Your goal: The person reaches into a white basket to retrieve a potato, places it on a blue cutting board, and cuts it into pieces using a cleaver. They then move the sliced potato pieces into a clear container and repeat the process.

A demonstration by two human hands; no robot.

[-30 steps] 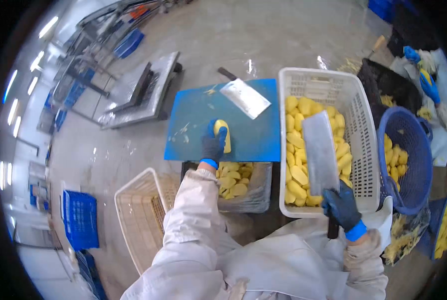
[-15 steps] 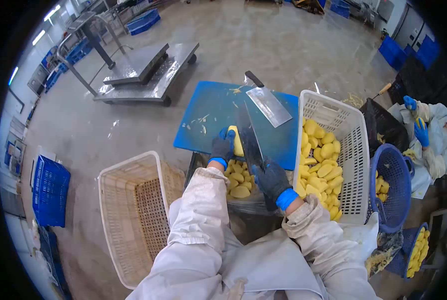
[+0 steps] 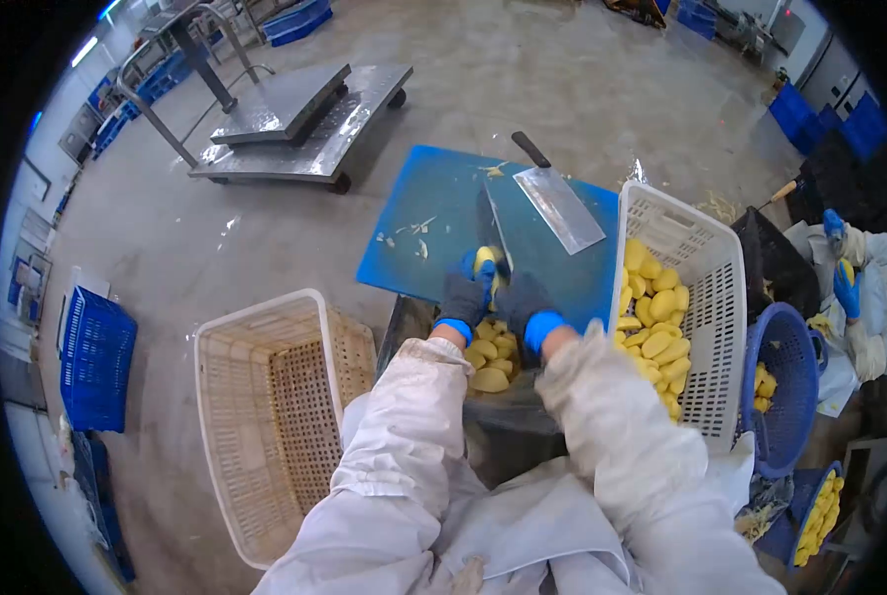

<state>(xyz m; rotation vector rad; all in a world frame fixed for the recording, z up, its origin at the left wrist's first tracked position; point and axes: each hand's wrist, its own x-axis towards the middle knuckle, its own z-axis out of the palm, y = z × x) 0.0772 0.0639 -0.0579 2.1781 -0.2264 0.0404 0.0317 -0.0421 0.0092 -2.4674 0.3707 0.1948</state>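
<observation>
My left hand (image 3: pixel 466 293), in a dark glove over a blue one, is closed around a peeled yellow potato (image 3: pixel 484 257) at the near edge of the blue cutting board (image 3: pixel 404 213). In my right hand (image 3: pixel 526 298), gloved the same way, is a knife (image 3: pixel 492 220) with a broad dark blade pointing away from me. The blade stands against the right side of the potato; its handle is hidden in my fist. A second cleaver (image 3: pixel 564 210) lies flat on the board. Below my hands, cut potato pieces (image 3: pixel 490 379) fill a container.
Right of the board, a white basket (image 3: pixel 716 297) holds many peeled potatoes. A white basket (image 3: pixel 265 397) stands at left. A purple basket (image 3: pixel 785 397) and a co-worker's gloved hand (image 3: pixel 846 290) are further right. A metal platform cart (image 3: pixel 314 139) stands beyond.
My right hand has swung left and the knife blade now stands closer to upright beside the potato. The potato shows less of itself between my hands. The view has shifted slightly.
</observation>
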